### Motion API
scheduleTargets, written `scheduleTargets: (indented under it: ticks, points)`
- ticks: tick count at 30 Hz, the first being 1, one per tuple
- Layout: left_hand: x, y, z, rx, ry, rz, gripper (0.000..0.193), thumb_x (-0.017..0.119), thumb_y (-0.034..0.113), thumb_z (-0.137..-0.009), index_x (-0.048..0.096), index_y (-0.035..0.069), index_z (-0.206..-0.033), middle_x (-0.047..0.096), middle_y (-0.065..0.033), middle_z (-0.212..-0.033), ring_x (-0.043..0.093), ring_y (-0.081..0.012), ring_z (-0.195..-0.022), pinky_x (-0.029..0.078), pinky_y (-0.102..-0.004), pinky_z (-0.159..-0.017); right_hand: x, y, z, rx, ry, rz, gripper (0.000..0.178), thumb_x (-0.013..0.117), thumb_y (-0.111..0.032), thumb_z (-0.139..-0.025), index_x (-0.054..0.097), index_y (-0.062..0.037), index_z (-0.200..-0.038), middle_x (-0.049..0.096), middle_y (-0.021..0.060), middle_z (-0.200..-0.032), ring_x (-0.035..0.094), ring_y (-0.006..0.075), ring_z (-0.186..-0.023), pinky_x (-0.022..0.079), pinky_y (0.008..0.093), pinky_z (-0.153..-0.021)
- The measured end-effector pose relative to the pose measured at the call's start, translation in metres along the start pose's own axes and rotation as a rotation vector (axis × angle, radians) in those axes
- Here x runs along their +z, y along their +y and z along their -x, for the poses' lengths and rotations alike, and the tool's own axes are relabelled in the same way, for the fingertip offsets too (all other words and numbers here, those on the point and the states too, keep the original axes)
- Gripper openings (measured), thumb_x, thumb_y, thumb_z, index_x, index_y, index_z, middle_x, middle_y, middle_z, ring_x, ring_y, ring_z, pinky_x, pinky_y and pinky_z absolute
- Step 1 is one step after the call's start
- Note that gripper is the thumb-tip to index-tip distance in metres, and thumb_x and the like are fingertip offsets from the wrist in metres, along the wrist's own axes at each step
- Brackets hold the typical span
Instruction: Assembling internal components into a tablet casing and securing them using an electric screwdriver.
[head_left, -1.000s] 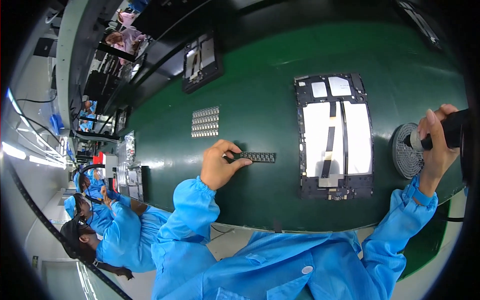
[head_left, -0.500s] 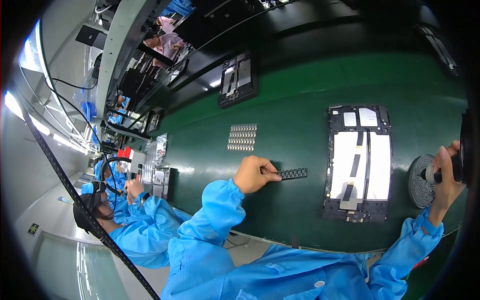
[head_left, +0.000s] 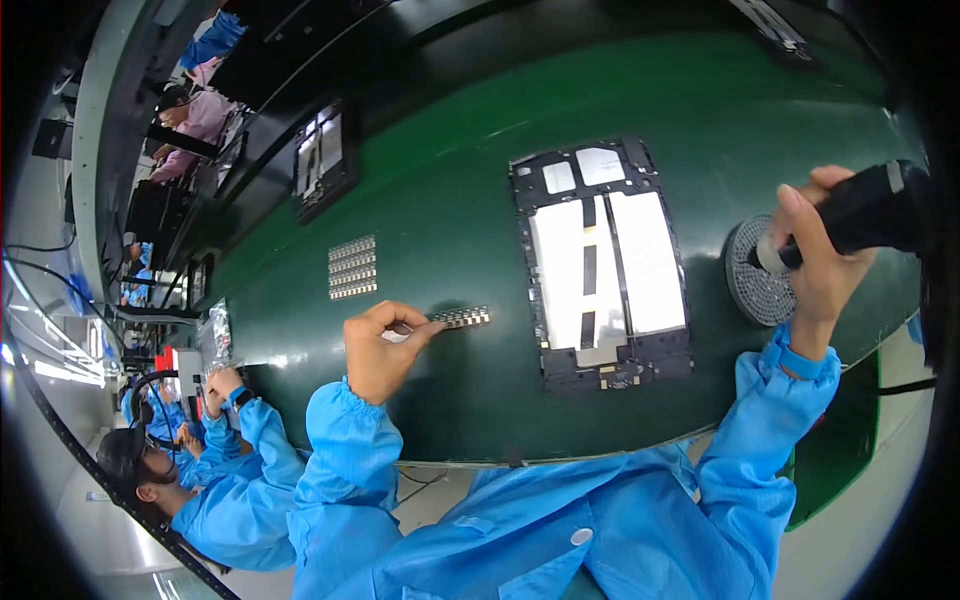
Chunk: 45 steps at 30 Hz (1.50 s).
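My left hand [head_left: 380,345] is closed, pinching the end of a short strip of small dark parts with pale pads [head_left: 466,317] just above the green bench. To the right of that strip lies an opened tablet-like device [head_left: 655,255], its two white battery panels facing up inside a black frame. My right hand [head_left: 828,268] is wrapped round a black electric screwdriver [head_left: 868,208]. The pale tip of this tool reaches over a round grey perforated disc [head_left: 746,285]; whether it touches the disc I cannot tell.
Beyond my left hand lies a sheet of small parts in rows [head_left: 352,268]. Another opened device [head_left: 322,160] sits on a dark ledge at the back left. At far left, a co-worker in a blue sleeve [head_left: 262,435] works at the same bench. A black cable [head_left: 905,387] hangs at right.
The whole view has shifted, so the bench things appear further left and more of the screwdriver shows. The strip in my left hand now shows more of its pale pads.
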<state>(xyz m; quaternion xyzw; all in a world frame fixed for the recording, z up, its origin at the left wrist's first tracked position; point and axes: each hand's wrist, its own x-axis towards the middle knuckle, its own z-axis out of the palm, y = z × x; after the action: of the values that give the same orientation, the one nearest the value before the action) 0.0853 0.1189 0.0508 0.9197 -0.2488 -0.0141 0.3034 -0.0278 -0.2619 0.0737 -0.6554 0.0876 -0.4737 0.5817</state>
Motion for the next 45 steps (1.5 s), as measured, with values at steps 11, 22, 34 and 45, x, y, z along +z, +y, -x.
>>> scheduleTargets:
  ticks: [11,22,34,45]
  points:
    - [0.066,0.044,-0.061,-0.194,-0.164,0.745,0.010,0.068,0.003,-0.083,0.064,-0.003,-0.089,0.066,-0.0061,-0.079,0.063,-0.0097,-0.068,0.049,-0.0198,-0.061,-0.007,0.003,0.001,-0.063,-0.043,-0.018,0.028,0.071,0.004,-0.076,0.056,0.0001,-0.099,0.058,0.0032,-0.063,0.055,0.0100,-0.051,0.042,0.0212,-0.049]
    - [0.083,0.045,-0.079,-0.188,-0.110,0.675,0.011,0.070,0.006,-0.082,0.065,-0.001,-0.089,0.064,-0.0023,-0.075,0.058,-0.0064,-0.066,0.045,-0.0190,-0.055,-0.012,0.007,0.001,-0.064,-0.035,-0.023,0.028,0.072,0.003,-0.076,0.056,0.0004,-0.099,0.058,0.0037,-0.062,0.055,0.0102,-0.051,0.042,0.0208,-0.049]
    - [0.085,0.042,-0.084,-0.160,-0.113,0.631,0.022,0.073,0.003,-0.077,0.063,-0.004,-0.095,0.065,-0.0063,-0.090,0.058,-0.0062,-0.067,0.047,-0.0189,-0.056,-0.014,0.007,0.001,-0.088,-0.046,-0.039,0.028,0.071,0.005,-0.076,0.056,0.0005,-0.099,0.058,0.0042,-0.062,0.056,0.0105,-0.051,0.042,0.0213,-0.048]
    - [0.079,0.031,-0.138,0.114,-0.466,0.528,0.099,0.087,0.015,-0.055,0.036,-0.001,-0.139,0.063,-0.0085,-0.077,0.057,-0.0101,-0.064,0.046,-0.0236,-0.062,0.007,-0.022,0.018,-0.062,-0.136,-0.104,0.031,0.060,0.000,-0.081,0.044,0.0000,-0.108,0.051,0.0058,-0.064,0.048,0.0137,-0.050,0.044,0.0307,-0.053]
